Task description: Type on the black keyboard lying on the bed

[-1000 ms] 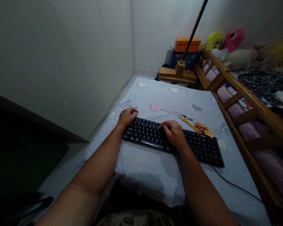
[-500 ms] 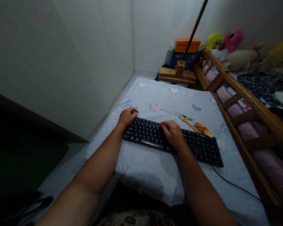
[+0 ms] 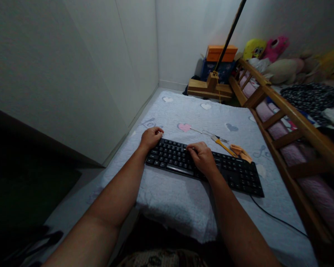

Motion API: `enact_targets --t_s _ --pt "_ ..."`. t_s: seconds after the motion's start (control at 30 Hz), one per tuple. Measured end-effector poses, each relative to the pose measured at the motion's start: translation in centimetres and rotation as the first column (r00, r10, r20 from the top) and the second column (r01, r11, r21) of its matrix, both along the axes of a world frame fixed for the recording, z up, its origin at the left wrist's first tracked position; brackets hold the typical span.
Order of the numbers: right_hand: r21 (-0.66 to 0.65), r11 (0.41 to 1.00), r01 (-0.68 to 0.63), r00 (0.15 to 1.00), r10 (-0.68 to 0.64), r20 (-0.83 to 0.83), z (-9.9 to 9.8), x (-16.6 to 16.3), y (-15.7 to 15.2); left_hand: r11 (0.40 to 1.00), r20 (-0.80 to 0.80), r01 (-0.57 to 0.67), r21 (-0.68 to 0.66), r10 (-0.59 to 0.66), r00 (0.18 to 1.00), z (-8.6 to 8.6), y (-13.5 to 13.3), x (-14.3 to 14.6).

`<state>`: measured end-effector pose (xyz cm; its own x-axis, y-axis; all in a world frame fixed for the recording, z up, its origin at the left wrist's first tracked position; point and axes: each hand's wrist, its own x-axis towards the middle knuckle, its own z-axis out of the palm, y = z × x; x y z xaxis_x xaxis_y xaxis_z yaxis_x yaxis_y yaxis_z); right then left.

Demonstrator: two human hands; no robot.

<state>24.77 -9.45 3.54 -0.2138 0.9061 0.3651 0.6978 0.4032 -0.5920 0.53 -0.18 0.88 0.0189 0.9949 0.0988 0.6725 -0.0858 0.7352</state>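
Note:
A black keyboard (image 3: pixel 180 170) lies slightly slanted on the cloth-covered surface, its cable running off to the right. My left hand (image 3: pixel 150 138) is closed at the keyboard's far left corner, fingers curled over the edge. Over the middle keys, my right hand (image 3: pixel 202 157) makes a pinch with thumb and forefinger. Something small and pale shows at those fingertips, too small to name. Behind the keyboard lie a flat brush (image 3: pixel 224 146) with a yellow handle, a folded orange-tan cloth (image 3: pixel 240 152), and thin tools (image 3: pixel 210 135), one with a dark handle.
A pale blue quilted cover (image 3: pixel 172 193) with hearts spreads beneath everything. White panels (image 3: pixel 100 74) rise on the left. Along the right runs a wooden bed rail (image 3: pixel 297 115), with plush toys and clothes beyond. At the back stand a wooden pole base (image 3: pixel 210 87) and an orange box (image 3: pixel 221 53).
My right hand has shifted slightly left over the keys, still pinched. My left hand stays at the keyboard's corner.

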Motion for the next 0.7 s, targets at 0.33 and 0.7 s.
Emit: enact_targets --t_s 0.33,0.7 --pt "-0.019 0.999 -0.040 0.999 0.040 -0.004 0.52 -0.26 -0.58 1.000 0.006 0.001 -0.001 -0.001 1.000 -0.25 0.13 -0.02" --pt "-0.003 1.000 0.014 1.000 -0.014 -0.019 -0.09 -0.04 -0.12 1.000 0.006 0.001 -0.007 -0.001 1.000 -0.25 0.14 0.03"
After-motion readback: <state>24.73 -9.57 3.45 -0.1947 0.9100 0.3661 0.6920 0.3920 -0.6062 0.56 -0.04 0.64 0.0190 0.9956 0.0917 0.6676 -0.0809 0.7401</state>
